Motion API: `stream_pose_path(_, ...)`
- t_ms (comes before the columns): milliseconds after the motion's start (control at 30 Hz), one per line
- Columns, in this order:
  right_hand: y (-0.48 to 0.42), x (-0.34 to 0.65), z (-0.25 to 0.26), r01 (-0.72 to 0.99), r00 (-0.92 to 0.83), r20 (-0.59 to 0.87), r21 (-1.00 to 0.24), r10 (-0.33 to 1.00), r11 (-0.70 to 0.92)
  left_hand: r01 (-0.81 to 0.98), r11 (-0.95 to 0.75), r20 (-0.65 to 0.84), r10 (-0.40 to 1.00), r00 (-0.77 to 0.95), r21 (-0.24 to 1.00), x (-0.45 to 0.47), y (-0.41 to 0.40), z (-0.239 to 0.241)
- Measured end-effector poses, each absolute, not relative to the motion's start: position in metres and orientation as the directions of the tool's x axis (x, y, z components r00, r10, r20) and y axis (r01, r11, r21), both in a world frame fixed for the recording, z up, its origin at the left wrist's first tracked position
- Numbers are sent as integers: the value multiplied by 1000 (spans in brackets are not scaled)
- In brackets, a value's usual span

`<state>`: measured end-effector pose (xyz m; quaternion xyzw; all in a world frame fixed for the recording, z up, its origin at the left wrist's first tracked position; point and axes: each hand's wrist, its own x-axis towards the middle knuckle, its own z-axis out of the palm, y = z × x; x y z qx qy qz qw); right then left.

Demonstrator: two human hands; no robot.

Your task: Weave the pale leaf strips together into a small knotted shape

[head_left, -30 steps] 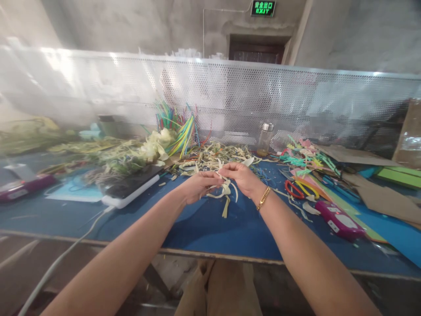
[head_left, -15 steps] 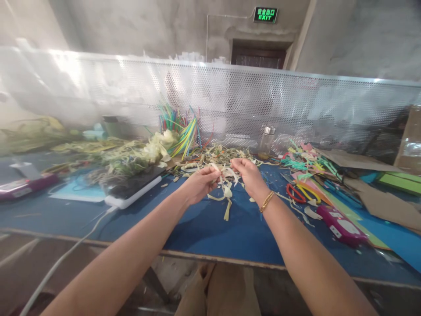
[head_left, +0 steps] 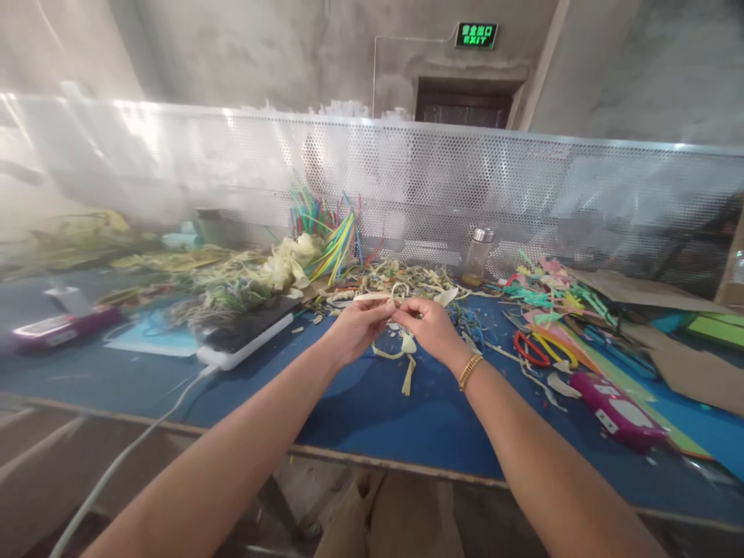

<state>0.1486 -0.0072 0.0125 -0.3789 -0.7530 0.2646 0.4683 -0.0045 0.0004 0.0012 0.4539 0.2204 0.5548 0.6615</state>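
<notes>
Both hands meet over the middle of the table, fingertips almost touching. My left hand [head_left: 361, 329] is closed in a pinch on a pale husk strip [head_left: 372, 296], one end of which sticks out above the fingers. My right hand [head_left: 430, 325], with a gold bracelet at the wrist, pinches the same pale material from the other side. A small curl rises between the hands, and the fingers hide the part being gripped. Just below them, another pale strip [head_left: 408, 380] lies on the blue tabletop [head_left: 401, 434]. Behind is a heap of husk scraps [head_left: 407, 273].
Coloured stems [head_left: 331, 240] and a husk pile [head_left: 232, 279] lie left, partly over a black-and-white device [head_left: 249, 341] with a white cable. Right are a glass bottle [head_left: 477, 260], red-handled scissors [head_left: 530, 349], a magenta device [head_left: 617, 411] and cardboard [head_left: 697, 364]. A perforated panel [head_left: 453, 178] stands behind.
My hands have come together; a gap separated them before. The right hand has moved left to the left hand's fingertips. The view has shifted slightly.
</notes>
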Motion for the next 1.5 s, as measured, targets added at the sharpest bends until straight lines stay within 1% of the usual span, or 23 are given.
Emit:
stream_pose_path(100, -11, 149, 17, 221, -332, 446, -819, 831, 529, -542, -52, 218, 944, 246, 839, -5, 2, 0)
stream_pose_path(200, -14, 149, 21, 124, -351, 409, -871, 842, 475, -527, -61, 208, 952, 225, 848, -7, 4, 0)
stream_pose_path(367, -15, 149, 23, 66, -350, 400, -891, 847, 449, -549, -57, 197, 960, 201, 834, -6, 2, 0)
stream_pose_path(467, -14, 150, 22, 48, -363, 391, -898, 846, 436, -567, -25, 179, 959, 218, 824, -6, 1, 0)
stream_pose_path(600, -14, 151, 22, 39, -355, 391, -901, 849, 431, -558, 36, 157, 943, 293, 829, -7, 2, 0)
stream_pose_path(733, -13, 153, 24, 57, -336, 392, -899, 856, 434, -543, 51, 164, 925, 342, 838, -8, 0, 2)
stream_pose_path(833, -13, 153, 24, 67, -355, 384, -899, 852, 433, -545, 39, 173, 927, 332, 838, -7, -1, 3)
stream_pose_path(967, -12, 152, 21, 76, -393, 358, -905, 847, 418, -534, 3, 171, 946, 276, 846, -6, 0, 4)
stream_pose_path(1167, -9, 151, 17, 88, -383, 363, -901, 849, 425, -526, -48, 186, 959, 212, 849, -6, 2, 3)
stream_pose_path(1367, -6, 152, 13, 85, -398, 342, -910, 851, 405, -540, -24, 166, 962, 216, 841, -5, 4, -2)
stream_pose_path(1500, -3, 153, 11, 107, -388, 335, -909, 859, 403, -512, 22, 132, 956, 262, 859, -6, 5, -4)
